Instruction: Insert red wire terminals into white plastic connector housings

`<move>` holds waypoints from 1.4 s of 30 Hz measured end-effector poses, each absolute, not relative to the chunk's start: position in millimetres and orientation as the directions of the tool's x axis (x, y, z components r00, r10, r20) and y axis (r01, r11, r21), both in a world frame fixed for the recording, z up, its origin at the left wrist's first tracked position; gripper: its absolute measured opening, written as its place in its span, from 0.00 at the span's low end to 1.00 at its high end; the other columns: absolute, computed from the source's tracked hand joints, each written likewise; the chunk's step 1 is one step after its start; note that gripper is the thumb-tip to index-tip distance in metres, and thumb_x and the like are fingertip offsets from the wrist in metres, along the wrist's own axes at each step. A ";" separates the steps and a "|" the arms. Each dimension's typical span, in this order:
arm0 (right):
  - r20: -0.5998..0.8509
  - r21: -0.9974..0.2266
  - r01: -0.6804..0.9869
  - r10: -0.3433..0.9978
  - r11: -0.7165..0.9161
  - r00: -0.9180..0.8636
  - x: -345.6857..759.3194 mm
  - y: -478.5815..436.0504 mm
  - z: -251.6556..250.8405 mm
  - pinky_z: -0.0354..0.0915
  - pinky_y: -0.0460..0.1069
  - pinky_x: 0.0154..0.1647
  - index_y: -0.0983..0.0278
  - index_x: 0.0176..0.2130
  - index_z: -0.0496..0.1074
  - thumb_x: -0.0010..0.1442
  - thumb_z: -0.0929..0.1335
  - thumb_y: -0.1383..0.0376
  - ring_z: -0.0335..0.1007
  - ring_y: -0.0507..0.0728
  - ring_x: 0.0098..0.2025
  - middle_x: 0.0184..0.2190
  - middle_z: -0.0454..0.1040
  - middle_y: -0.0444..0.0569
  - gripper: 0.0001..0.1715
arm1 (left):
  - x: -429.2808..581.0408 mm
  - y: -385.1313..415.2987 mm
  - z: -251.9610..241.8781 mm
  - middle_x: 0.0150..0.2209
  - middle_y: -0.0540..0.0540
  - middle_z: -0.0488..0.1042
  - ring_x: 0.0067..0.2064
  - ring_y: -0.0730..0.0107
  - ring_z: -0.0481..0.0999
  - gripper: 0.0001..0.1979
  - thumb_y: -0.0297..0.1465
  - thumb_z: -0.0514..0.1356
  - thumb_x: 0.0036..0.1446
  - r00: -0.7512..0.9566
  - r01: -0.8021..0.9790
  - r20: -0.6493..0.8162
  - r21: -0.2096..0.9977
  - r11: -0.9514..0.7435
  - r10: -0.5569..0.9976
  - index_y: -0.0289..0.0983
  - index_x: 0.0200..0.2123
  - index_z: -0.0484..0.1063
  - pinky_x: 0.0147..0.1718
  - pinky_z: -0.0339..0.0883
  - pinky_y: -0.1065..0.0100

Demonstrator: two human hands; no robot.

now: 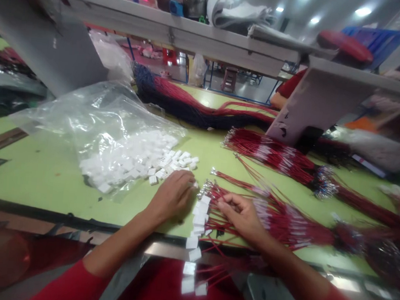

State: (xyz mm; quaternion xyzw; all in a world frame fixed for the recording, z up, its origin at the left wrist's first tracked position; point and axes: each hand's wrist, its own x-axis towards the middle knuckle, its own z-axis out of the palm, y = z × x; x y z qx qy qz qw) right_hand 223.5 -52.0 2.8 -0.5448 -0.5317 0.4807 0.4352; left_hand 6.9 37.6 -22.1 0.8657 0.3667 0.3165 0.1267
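My left hand [176,192] is closed at the edge of a pile of white plastic connector housings [133,156]. A small white housing [195,185] shows at its fingertips. To its right, my right hand [243,213] is closed in a pinch on a red wire, close to the silvery terminal ends of a bundle of red wires [231,192]. The wire between the fingers is mostly hidden. Between my hands, a line of white housings [199,219] fitted on red wires runs down over the table's front edge.
A clear plastic bag [99,109] covers much of the pile. Another red wire bundle [272,153] lies at the back right, with red and dark blue wires [203,111] behind. A grey shelf [181,30] crosses above the green table [55,180]. Another person's arm [278,100] shows beyond.
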 end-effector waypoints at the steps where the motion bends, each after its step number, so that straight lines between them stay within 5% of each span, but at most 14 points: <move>1: -0.061 -0.986 0.159 0.998 -0.056 -0.026 222.6 -52.5 4.2 0.53 0.44 0.23 0.65 0.31 0.73 0.58 0.71 0.50 0.56 0.48 0.22 0.23 0.66 0.41 0.20 | 5.9 31.6 -19.6 0.42 0.40 0.75 0.42 0.58 0.72 0.09 0.30 0.52 0.66 0.527 0.511 0.429 0.529 -0.677 0.734 0.37 0.43 0.70 0.42 0.67 0.57; 4: -0.063 -0.987 0.151 0.997 -0.057 -0.038 219.9 -54.2 8.4 0.56 0.44 0.25 0.66 0.30 0.73 0.57 0.71 0.50 0.58 0.48 0.24 0.24 0.68 0.42 0.20 | 4.6 12.7 -12.2 0.38 0.44 0.76 0.36 0.64 0.74 0.08 0.32 0.53 0.66 0.540 0.377 0.317 0.737 -0.561 0.780 0.39 0.46 0.68 0.37 0.68 0.63; 7: -0.070 -0.987 0.151 0.995 -0.059 -0.070 218.1 -55.8 10.5 0.57 0.44 0.25 0.66 0.30 0.74 0.56 0.71 0.51 0.59 0.49 0.24 0.23 0.69 0.42 0.20 | 5.2 -1.5 -7.7 0.40 0.44 0.77 0.39 0.65 0.76 0.09 0.32 0.54 0.66 0.561 0.265 0.301 0.817 -0.512 0.771 0.39 0.47 0.69 0.39 0.68 0.65; 22: -0.125 -0.964 0.248 0.987 -0.098 -0.096 215.5 -57.6 7.8 0.50 0.42 0.20 0.65 0.24 0.68 0.54 0.71 0.58 0.53 0.47 0.20 0.18 0.61 0.39 0.15 | 1.1 -13.8 -18.3 0.44 0.43 0.77 0.46 0.64 0.77 0.14 0.24 0.59 0.61 0.465 0.101 0.469 0.814 -0.572 0.751 0.43 0.47 0.77 0.44 0.71 0.62; 33: -0.161 -0.968 0.221 0.966 -0.115 -0.202 219.3 -57.8 7.1 0.52 0.43 0.23 0.65 0.24 0.69 0.55 0.71 0.58 0.54 0.48 0.22 0.19 0.62 0.40 0.15 | 6.1 -14.6 -23.2 0.44 0.43 0.78 0.47 0.64 0.77 0.10 0.28 0.62 0.60 0.432 0.041 0.355 0.911 -0.411 0.829 0.44 0.43 0.80 0.47 0.71 0.61; 38: -0.104 -0.966 0.253 0.976 -0.053 -0.192 217.0 -57.8 -0.2 0.50 0.43 0.21 0.65 0.25 0.69 0.58 0.70 0.57 0.52 0.47 0.20 0.18 0.60 0.39 0.17 | 14.1 -24.4 -25.4 0.42 0.43 0.79 0.45 0.64 0.78 0.10 0.28 0.63 0.60 0.460 0.043 0.321 0.923 -0.382 0.828 0.43 0.43 0.80 0.45 0.72 0.61; 42: 0.141 -0.944 0.275 0.978 0.181 -0.156 218.9 -52.6 1.7 0.64 0.47 0.33 0.65 0.31 0.77 0.62 0.69 0.57 0.68 0.53 0.31 0.28 0.72 0.47 0.14 | 10.4 -14.1 -19.3 0.40 0.43 0.79 0.41 0.63 0.78 0.07 0.32 0.62 0.61 0.428 0.156 0.338 0.886 -0.437 0.838 0.41 0.42 0.79 0.41 0.72 0.61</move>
